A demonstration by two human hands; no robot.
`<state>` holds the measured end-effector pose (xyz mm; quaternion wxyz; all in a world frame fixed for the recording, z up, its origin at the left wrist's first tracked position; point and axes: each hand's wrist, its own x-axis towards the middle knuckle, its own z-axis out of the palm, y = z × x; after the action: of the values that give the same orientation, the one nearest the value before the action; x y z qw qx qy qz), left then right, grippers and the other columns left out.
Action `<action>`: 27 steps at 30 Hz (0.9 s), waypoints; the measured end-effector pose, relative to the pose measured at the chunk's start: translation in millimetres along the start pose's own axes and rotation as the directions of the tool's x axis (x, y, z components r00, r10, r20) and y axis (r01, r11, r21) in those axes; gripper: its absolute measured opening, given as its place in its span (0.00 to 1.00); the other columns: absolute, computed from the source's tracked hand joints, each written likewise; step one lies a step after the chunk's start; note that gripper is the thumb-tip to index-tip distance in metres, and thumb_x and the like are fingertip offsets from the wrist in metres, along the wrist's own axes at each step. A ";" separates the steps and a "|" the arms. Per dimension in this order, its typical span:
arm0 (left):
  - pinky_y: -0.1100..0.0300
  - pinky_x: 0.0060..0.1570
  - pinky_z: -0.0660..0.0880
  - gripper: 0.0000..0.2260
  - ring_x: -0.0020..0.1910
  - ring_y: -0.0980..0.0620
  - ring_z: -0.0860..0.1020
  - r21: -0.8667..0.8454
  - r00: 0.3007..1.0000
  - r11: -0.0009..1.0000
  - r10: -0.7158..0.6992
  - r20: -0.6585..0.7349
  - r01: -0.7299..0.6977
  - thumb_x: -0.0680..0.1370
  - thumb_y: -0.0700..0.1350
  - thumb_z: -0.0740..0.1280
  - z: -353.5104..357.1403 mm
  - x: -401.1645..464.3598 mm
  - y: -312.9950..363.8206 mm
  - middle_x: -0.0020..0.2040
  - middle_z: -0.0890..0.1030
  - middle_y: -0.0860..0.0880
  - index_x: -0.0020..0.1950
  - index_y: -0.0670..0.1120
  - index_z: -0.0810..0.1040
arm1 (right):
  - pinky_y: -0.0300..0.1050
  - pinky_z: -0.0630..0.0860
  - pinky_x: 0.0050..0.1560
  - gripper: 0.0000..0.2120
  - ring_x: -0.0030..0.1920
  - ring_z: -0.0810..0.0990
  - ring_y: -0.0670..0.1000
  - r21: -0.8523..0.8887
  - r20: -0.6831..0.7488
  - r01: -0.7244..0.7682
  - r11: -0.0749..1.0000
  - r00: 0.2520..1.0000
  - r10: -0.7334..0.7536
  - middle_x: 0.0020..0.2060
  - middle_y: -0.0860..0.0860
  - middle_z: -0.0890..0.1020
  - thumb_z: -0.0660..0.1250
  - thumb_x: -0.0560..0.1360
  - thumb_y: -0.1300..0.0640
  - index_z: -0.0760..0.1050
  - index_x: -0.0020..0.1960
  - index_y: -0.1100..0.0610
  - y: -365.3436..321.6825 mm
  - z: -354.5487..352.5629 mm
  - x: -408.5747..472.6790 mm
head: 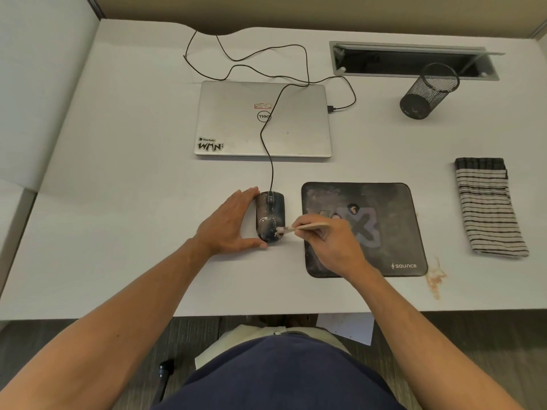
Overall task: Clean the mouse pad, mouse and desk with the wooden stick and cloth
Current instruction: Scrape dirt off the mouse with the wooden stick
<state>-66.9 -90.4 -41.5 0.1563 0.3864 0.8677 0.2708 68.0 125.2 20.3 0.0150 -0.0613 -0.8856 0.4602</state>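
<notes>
A black wired mouse (270, 216), smeared with white residue, sits on the white desk (124, 238) left of the dark mouse pad (384, 232). My left hand (229, 224) grips the mouse from its left side, thumb at its near end. My right hand (331, 244) holds a flat wooden stick (310, 226) whose tip touches the mouse's near right edge, with a white lump on the tip. A striped grey cloth (488, 208) lies folded at the far right, untouched. The pad looks dusty and smudged.
A closed silver laptop (263, 119) lies behind the mouse, with the mouse cable (270, 161) across its lid. A black mesh pen cup (427, 91) lies tipped by a cable slot (414, 60). A brownish stain (435, 276) marks the desk right of the pad.
</notes>
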 end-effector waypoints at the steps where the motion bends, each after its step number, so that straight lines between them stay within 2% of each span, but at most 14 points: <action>1: 0.64 0.74 0.46 0.54 0.75 0.50 0.58 0.004 1.000 1.000 0.000 0.000 0.000 0.63 0.70 0.72 0.2 0.1 0.3 0.76 0.62 0.48 0.78 0.44 0.53 | 0.29 0.72 0.47 0.04 0.43 0.78 0.36 0.014 -0.027 -0.001 1.000 1.000 0.002 0.42 0.43 0.82 0.70 0.75 0.62 0.83 0.48 0.61 0.9 -2.1 3.3; 4: 0.57 0.76 0.50 0.54 0.76 0.48 0.59 0.014 1.000 1.000 0.001 0.002 -0.001 0.63 0.71 0.71 0.8 0.1 -0.6 0.77 0.62 0.48 0.78 0.43 0.54 | 0.29 0.73 0.46 0.04 0.42 0.79 0.35 0.037 -0.128 0.012 0.999 0.992 -0.007 0.42 0.45 0.83 0.71 0.75 0.63 0.83 0.48 0.62 -1.4 -9.5 22.7; 7: 0.58 0.75 0.49 0.53 0.75 0.48 0.60 0.021 1.000 1.000 0.009 -0.001 -0.009 0.64 0.71 0.70 0.2 0.6 -0.3 0.76 0.63 0.47 0.77 0.42 0.55 | 0.34 0.77 0.49 0.05 0.43 0.79 0.38 0.039 -0.169 0.021 0.999 0.986 -0.014 0.44 0.45 0.83 0.71 0.75 0.61 0.83 0.48 0.63 -3.2 -11.0 46.4; 10: 0.59 0.75 0.49 0.53 0.75 0.48 0.60 0.025 1.000 1.000 0.007 -0.009 -0.007 0.63 0.72 0.70 0.5 -0.2 0.6 0.76 0.62 0.47 0.77 0.43 0.55 | 0.33 0.76 0.51 0.04 0.45 0.79 0.40 0.041 -0.182 0.013 0.999 0.983 -0.005 0.44 0.45 0.82 0.70 0.75 0.62 0.83 0.48 0.61 -1.7 -7.8 62.5; 13: 0.60 0.75 0.49 0.53 0.76 0.49 0.59 0.023 1.000 1.000 -0.006 -0.012 0.006 0.63 0.71 0.71 2.0 -0.5 -0.6 0.76 0.62 0.47 0.78 0.43 0.55 | 0.37 0.77 0.50 0.03 0.44 0.80 0.41 0.026 -0.128 0.022 0.999 0.992 -0.018 0.42 0.45 0.83 0.70 0.75 0.63 0.82 0.47 0.60 2.6 -2.6 62.1; 15: 0.55 0.76 0.52 0.53 0.76 0.48 0.60 0.027 1.000 1.000 0.006 -0.012 -0.006 0.64 0.72 0.70 3.5 0.2 -3.4 0.76 0.62 0.47 0.78 0.43 0.55 | 0.40 0.77 0.47 0.03 0.43 0.81 0.46 -0.018 -0.072 0.056 0.998 0.996 -0.057 0.42 0.46 0.83 0.70 0.75 0.63 0.81 0.47 0.59 5.2 -0.1 51.2; 17: 0.50 0.75 0.55 0.53 0.76 0.48 0.60 0.030 1.000 0.999 0.020 -0.014 -0.020 0.64 0.72 0.70 4.5 0.7 -6.0 0.76 0.62 0.47 0.78 0.43 0.55 | 0.36 0.75 0.46 0.03 0.43 0.80 0.46 -0.031 -0.051 0.104 0.994 0.993 -0.105 0.43 0.46 0.83 0.70 0.75 0.63 0.81 0.48 0.59 6.0 0.6 34.4; 23: 0.51 0.75 0.55 0.52 0.75 0.48 0.61 0.024 0.999 0.999 0.041 -0.022 -0.040 0.65 0.72 0.70 4.4 0.8 -6.6 0.76 0.63 0.46 0.77 0.43 0.55 | 0.32 0.76 0.52 0.08 0.48 0.80 0.45 -0.042 0.052 0.168 0.985 0.985 -0.166 0.47 0.53 0.85 0.68 0.75 0.63 0.82 0.53 0.62 16.7 4.7 -10.8; 25: 0.52 0.76 0.54 0.52 0.76 0.48 0.61 0.022 0.999 0.999 0.038 -0.022 -0.038 0.65 0.71 0.70 4.5 0.4 -7.4 0.76 0.63 0.47 0.77 0.42 0.55 | 0.33 0.76 0.55 0.09 0.49 0.81 0.47 -0.067 0.043 0.165 0.984 0.986 -0.163 0.49 0.54 0.85 0.69 0.75 0.65 0.82 0.54 0.62 19.7 1.5 -12.3; 27: 0.56 0.76 0.51 0.52 0.76 0.50 0.59 0.020 0.999 0.999 0.031 -0.026 -0.030 0.65 0.71 0.70 3.7 0.1 -5.4 0.76 0.62 0.47 0.77 0.42 0.56 | 0.30 0.75 0.53 0.09 0.49 0.80 0.44 -0.065 -0.031 0.179 0.982 0.983 -0.181 0.48 0.54 0.85 0.69 0.74 0.64 0.82 0.53 0.63 15.8 -2.8 -4.7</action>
<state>-68.3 -92.0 -47.7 0.1368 0.3975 0.8664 0.2696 74.4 135.9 9.3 0.0708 0.0101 -0.9008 0.4283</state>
